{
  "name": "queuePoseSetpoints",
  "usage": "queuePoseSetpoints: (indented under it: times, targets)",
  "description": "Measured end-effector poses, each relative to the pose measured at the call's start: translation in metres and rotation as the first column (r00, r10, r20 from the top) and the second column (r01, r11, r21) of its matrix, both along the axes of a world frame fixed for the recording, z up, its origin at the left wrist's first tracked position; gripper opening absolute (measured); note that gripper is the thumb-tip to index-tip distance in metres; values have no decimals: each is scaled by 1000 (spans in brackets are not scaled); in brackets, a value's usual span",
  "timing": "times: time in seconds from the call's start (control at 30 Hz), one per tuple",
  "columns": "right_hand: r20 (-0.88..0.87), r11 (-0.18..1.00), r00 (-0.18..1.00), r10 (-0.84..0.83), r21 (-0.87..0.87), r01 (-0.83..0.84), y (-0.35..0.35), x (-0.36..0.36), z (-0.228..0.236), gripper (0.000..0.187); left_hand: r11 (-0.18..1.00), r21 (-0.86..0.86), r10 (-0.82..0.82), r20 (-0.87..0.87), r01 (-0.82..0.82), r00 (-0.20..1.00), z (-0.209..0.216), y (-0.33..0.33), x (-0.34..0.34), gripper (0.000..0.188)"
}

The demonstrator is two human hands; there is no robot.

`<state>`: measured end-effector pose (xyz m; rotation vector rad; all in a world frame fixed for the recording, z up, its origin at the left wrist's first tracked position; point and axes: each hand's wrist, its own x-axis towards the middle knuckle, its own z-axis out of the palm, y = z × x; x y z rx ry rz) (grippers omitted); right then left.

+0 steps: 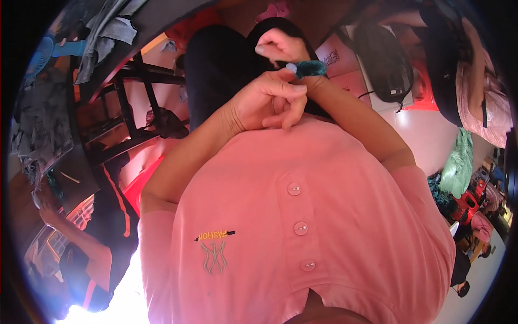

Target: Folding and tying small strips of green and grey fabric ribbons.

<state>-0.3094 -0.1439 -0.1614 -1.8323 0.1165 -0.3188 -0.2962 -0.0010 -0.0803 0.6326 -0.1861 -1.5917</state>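
Note:
Over my lap, my left hand (271, 101) has its palm partly turned up and its fingers curled inward. Its upper fingertip, with a small pale blue patch at the end, meets a fuzzy dark green band (313, 68) around my right wrist. Whether those fingers pinch anything is hidden. Just beyond, my right hand (281, 45) is loosely closed with bent fingers, and its inside cannot be seen. My two forearms cross close to my pink shirt (243, 178).
Grey fabric pieces (43, 119) lie on a dark table at left, near a blue fan (42, 54) and a co-worker's arm (75, 232). A dark metal frame (135, 97) stands beside my legs. At right are a black mesh-like object (382, 62), a green cloth (458, 162) and another person (477, 92).

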Motion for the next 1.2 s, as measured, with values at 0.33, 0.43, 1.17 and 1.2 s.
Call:
queuePoseSetpoints:
  times: [0.33, 0.43, 1.17, 1.2]
  targets:
    - [113, 984, 985, 131, 110, -143, -29, -27, 105, 18, 945, -98, 310, -41, -312, 950, 1, 34, 23, 49]
    - [384, 717, 864, 327, 495, -491, -2, -63, 184, 22, 942, -135, 305, -38, -307, 952, 8, 32, 22, 56]
    - [373, 907, 901, 222, -418, -50, -17, -36, 132, 22, 940, 13, 338, 84, -340, 937, 21, 32, -1, 62]
    - [375, 905, 901, 219, -423, -44, -18, -36, 131, 22, 948, -55, 313, -16, -314, 949, 17, 34, 0, 54]
